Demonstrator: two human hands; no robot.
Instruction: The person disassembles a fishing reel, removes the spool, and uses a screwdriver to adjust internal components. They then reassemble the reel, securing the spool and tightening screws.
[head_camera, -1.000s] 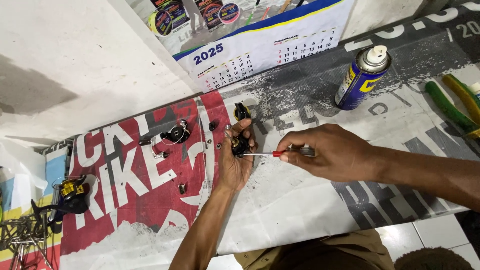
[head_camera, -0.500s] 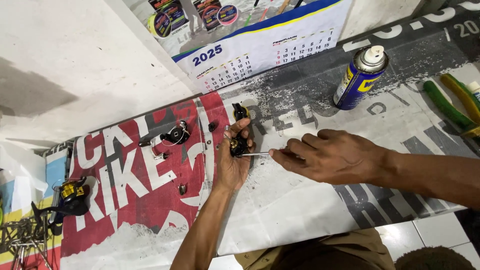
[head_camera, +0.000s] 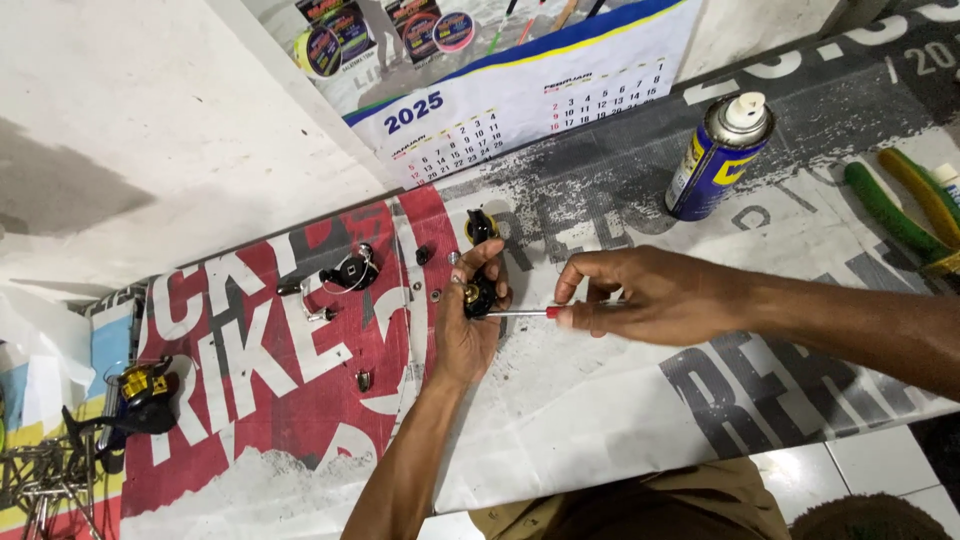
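On the printed banner, the screwdriver is going back into the reel part.
From the head view: left hand is clutching a small black reel part; right hand is pinching the red-handled screwdriver, its fingers shifting forward since a moment ago, tip meeting the part.

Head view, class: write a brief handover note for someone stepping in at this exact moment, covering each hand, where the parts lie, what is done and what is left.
Left hand: pinches a small black reel part just above the printed banner.
Right hand: grips a red-handled screwdriver, tip at that part.
Around: a second black part above the hands, a black assembly with a wire bail to the left, loose screws on the red print, a spray can upright to the right, green-handled pliers at far right.
Done: reel in pieces.
Left: the part under the screwdriver is not finished.
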